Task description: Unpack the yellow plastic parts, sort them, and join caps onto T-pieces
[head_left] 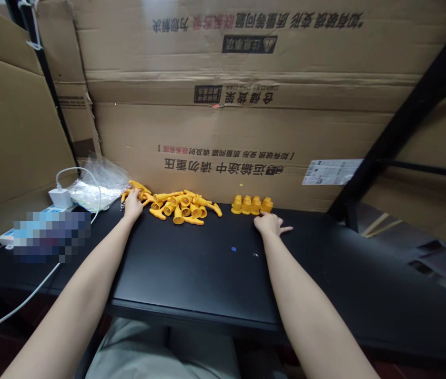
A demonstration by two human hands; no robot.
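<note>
A heap of yellow plastic pieces [178, 205], some bell-shaped and some long and curved, lies on the black table. At the heap's left end my left hand [132, 206] is closed on a long yellow piece [140, 186], its fingertips partly hidden among the others. To the right, several yellow bell-shaped pieces [245, 205] stand upright in a row against the cardboard. My right hand [269, 225] is at the right end of that row, fingers curled around the last bell-shaped piece [266, 205], with the little finger stretched out to the side.
Behind the pieces rises a large cardboard sheet [207, 126]. On the left are a clear plastic bag [100, 184], a white charger [60, 198] with its cable, a power strip [6, 238] and a blurred-out object [49, 237]. A black metal post [396, 121] slants at right.
</note>
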